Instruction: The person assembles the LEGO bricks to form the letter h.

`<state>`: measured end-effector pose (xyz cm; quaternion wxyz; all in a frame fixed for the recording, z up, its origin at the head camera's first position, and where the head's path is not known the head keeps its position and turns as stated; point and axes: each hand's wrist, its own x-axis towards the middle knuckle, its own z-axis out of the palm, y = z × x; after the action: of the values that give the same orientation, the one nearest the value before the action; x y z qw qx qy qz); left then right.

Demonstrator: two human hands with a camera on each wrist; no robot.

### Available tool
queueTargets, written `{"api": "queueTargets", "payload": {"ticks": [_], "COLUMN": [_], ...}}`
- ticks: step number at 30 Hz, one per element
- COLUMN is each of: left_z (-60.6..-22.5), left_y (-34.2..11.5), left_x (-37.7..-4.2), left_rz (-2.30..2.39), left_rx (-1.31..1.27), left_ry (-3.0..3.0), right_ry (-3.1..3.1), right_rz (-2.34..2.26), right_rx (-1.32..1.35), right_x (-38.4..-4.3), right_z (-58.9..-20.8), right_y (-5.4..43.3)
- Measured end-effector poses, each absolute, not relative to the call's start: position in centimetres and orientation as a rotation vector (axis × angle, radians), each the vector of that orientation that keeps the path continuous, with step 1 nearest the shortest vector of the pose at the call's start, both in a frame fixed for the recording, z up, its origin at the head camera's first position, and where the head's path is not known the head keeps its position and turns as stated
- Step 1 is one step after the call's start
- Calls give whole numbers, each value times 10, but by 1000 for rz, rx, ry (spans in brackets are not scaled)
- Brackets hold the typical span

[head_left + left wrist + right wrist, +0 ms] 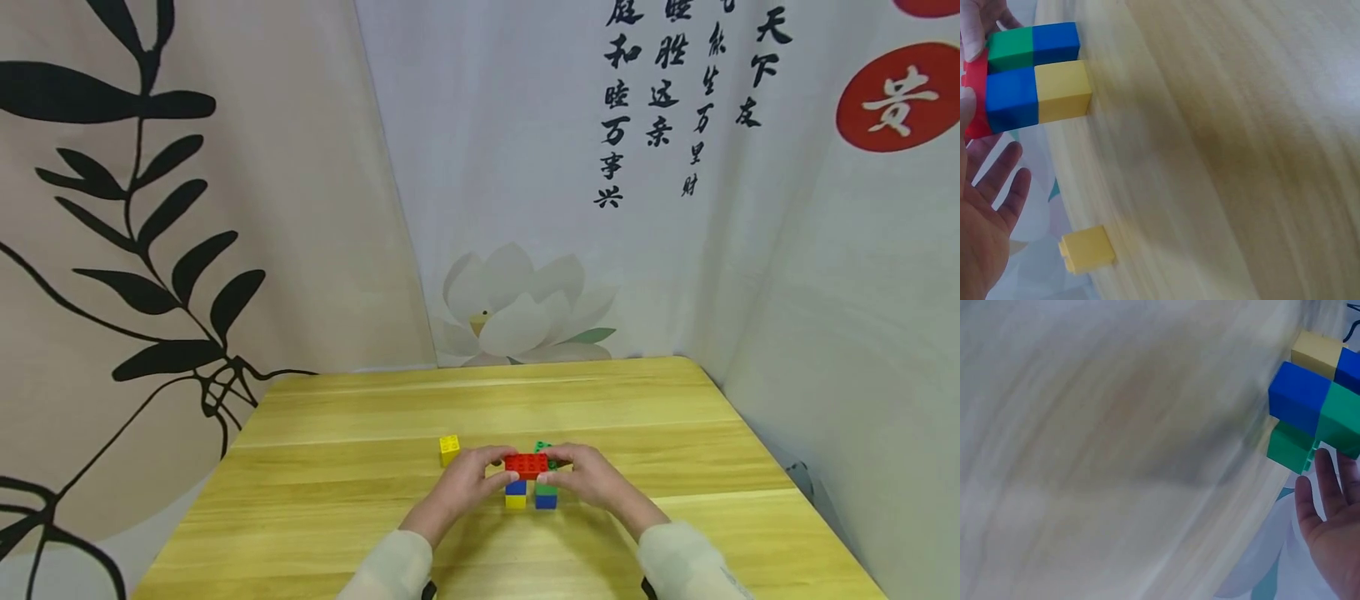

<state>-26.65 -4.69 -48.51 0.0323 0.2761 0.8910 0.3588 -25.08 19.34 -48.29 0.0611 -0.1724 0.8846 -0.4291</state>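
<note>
Brick (527,466), red and oblong, lies directly between your two hands, on top of two short stacks. It is to the right of your left hand (468,477) and to the left of your right hand (588,475); each hand is at one end of it, so neither is clearly the nearer. Your grip is narrow on both sides: thumb on the face towards you, fingertips at the far edge, pinching the brick from either end. In the left wrist view the spare fingers of your left hand stand away from it.

The long axis runs crosswise, from hand to hand, roughly level, with the studs up. It bridges the left stack (515,495), blue over yellow, and the right stack (546,497), green over blue, with a slim gap between those two. The brick's underside looks to be touching both tops; whether it is pressed fully home, you cannot tell from here.

Behind the right stack, near your right fingers, a green block (1290,446) rests on the table (360,417). A loose yellow block (449,450) sits beyond your left hand, off to the left, apart from the stacks.
</note>
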Motion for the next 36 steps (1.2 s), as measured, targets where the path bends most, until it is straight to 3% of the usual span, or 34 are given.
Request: {"api": "queueTargets", "payload": {"ticks": [8, 18, 36], "left_z": [-495, -503, -514], "left_y": [-45, -42, -58], "left_x": [-266, -264, -260], "left_rz": [1214, 1410, 1549], "left_rx": [849, 671, 602], "left_ry": [2740, 2667, 2642], "right_ry": [2583, 2575, 2572], "right_rz": [-1468, -1542, -1648], "right_rx": [-397, -308, -366], "right_x": [-247, -247, -243], "right_z": [-490, -498, -503], "right_y": [193, 192, 172]}}
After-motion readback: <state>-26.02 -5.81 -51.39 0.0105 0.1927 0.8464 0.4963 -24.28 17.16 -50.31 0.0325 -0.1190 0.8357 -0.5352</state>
